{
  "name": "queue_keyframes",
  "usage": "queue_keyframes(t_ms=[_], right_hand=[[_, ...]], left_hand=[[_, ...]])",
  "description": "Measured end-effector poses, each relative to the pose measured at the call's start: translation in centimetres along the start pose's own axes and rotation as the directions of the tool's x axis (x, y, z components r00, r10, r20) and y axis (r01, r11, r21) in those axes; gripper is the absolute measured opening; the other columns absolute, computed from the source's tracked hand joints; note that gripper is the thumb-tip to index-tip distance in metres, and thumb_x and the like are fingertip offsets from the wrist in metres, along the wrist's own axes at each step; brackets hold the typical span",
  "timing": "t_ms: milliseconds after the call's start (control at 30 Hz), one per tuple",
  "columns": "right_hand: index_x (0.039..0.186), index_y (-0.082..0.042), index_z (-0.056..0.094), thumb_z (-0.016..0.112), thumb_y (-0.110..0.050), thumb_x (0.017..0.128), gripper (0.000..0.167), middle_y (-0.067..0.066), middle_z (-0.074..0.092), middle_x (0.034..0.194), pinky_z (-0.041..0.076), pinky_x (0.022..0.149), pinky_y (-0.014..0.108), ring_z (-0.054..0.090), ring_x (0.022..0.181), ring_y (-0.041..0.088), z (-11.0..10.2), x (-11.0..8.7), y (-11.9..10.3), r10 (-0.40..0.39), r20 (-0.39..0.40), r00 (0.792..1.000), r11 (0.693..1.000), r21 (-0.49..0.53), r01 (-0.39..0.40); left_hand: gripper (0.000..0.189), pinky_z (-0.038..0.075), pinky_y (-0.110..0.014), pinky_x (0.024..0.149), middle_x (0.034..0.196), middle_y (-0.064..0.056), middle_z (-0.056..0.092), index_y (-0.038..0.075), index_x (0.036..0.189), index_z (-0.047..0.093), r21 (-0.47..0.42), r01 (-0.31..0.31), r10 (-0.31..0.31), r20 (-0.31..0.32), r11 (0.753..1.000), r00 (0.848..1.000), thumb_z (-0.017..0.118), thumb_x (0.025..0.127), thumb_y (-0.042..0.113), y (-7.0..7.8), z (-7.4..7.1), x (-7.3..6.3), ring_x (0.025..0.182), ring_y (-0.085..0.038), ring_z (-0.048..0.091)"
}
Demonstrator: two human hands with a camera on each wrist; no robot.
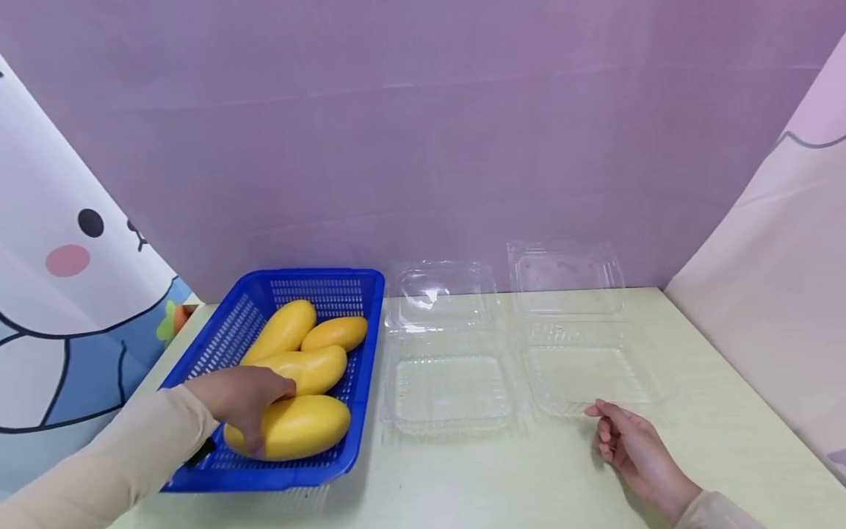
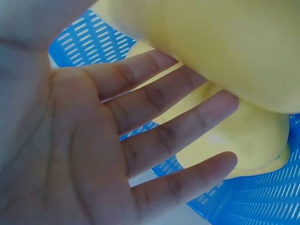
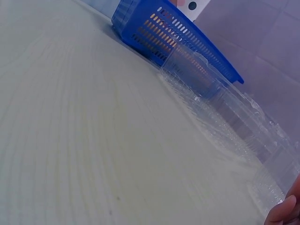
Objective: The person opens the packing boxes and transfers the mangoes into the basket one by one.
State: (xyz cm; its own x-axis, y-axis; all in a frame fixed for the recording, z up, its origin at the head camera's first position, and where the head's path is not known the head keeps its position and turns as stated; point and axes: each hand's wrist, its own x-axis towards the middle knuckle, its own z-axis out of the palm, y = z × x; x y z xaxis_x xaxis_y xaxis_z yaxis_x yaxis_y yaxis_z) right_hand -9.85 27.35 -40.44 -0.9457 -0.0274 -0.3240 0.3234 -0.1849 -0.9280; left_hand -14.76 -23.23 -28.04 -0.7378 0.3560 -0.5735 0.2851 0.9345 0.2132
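Observation:
In the blue basket, my left hand grips the nearest yellow mango, its thumb on the near side and its fingers on the far side. The left wrist view shows that mango against the fingertips, with other yellow fruit behind. Further mangoes lie deeper in the basket. My right hand is loosely curled over the table, its fingertips beside the front edge of the right clear plastic container. Whether they touch it I cannot tell.
Left of that container stands another clear plastic container. Both have their hinged lids raised at the back, near a purple cloth backdrop. A pale wooden table carries everything. Printed cloth hangs at the left side.

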Motion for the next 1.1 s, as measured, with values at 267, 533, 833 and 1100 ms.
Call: queue_keyframes(t_ms=[267,533,833,1100], right_hand=[[0.077,-0.019,0.069,0.046,-0.028,0.099,0.033,-0.009,0.05,0.058,0.042,0.049,0.016,0.045,0.05,0.002,-0.1,0.0,-0.2,0.017,0.017,1.0,1.0,0.011,-0.018],[0.076,-0.018,0.068,0.043,-0.023,0.1,0.035,-0.009,0.05,0.058,0.042,0.049,0.016,0.045,0.05,0.002,-0.3,0.2,-0.4,0.009,0.034,0.999,1.0,0.026,-0.01],[0.079,-0.021,0.07,0.045,-0.028,0.1,0.034,-0.01,0.05,0.058,0.042,0.05,0.017,0.047,0.05,0.002,-0.9,0.3,-0.5,0.054,0.094,0.994,0.998,-0.02,-0.052],[0.092,-0.017,0.07,0.038,-0.019,0.102,0.033,-0.013,0.061,0.07,0.039,0.051,0.014,0.048,0.056,-0.003,-2.7,-0.1,-1.3,0.192,0.525,0.829,0.977,-0.179,-0.113]], left_hand=[[0.064,0.045,-0.054,0.087,0.092,0.005,0.059,0.019,0.11,0.058,-0.025,-0.002,0.002,0.001,1.0,1.0,0.091,0.056,0.026,0.1,0.2,-0.1,0.087,-0.021,0.051],[0.064,0.045,-0.055,0.088,0.094,0.004,0.06,0.018,0.113,0.059,-0.029,-0.008,0.007,-0.001,1.0,1.0,0.09,0.057,0.026,0.2,0.2,0.0,0.089,-0.022,0.052],[0.06,0.043,-0.058,0.09,0.103,0.0,0.061,0.016,0.116,0.059,-0.086,0.011,-0.01,0.017,0.996,1.0,0.086,0.064,0.031,-0.1,-0.1,-0.3,0.096,-0.024,0.053],[0.057,0.048,-0.054,0.083,0.107,-0.001,0.059,0.016,0.123,0.056,-0.093,-0.038,0.032,-0.065,0.995,0.997,0.077,0.075,0.039,-1.1,-1.0,-1.0,0.098,-0.025,0.053]])
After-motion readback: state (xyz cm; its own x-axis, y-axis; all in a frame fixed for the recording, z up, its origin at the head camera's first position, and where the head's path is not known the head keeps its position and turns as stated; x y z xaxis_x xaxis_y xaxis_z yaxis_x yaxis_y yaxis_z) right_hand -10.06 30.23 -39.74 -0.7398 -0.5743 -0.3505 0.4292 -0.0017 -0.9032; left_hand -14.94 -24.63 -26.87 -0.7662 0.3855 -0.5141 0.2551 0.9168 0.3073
